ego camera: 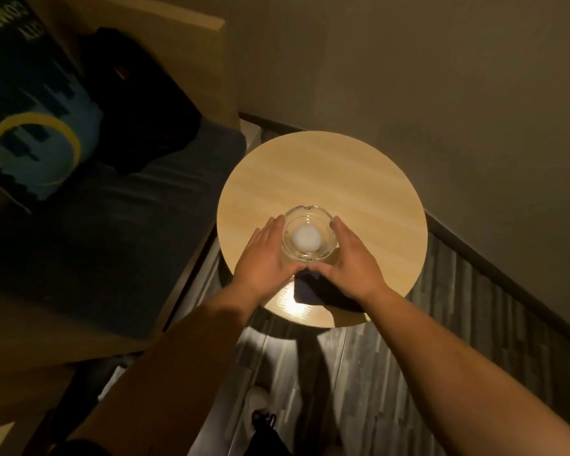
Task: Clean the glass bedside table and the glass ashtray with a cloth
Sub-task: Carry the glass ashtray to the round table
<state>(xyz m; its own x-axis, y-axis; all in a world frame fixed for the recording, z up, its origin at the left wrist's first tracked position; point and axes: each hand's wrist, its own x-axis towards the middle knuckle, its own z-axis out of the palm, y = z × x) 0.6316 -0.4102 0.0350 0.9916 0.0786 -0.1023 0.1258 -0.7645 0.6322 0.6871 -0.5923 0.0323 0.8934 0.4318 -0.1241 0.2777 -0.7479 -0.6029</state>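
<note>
A clear glass ashtray (pixel 309 234) with a pale round spot in its middle stands on the round, light wood-coloured bedside table (pixel 339 179). My left hand (pixel 262 258) cups its left side and my right hand (pixel 351 261) cups its right side, with the thumbs meeting at its near rim. Both hands touch the glass. A dark folded cloth (pixel 313 289) lies on the table just below the ashtray, partly under my right wrist. A bright light reflection shows on the table's near edge.
A bed with dark bedding (pixel 112 232) and a blue and yellow cushion (pixel 30 126) lies left of the table, with a black garment (pixel 139 97) behind it. A wall stands close behind and to the right. Grey plank floor (pixel 392 373) and my shoe (pixel 259 399) are below.
</note>
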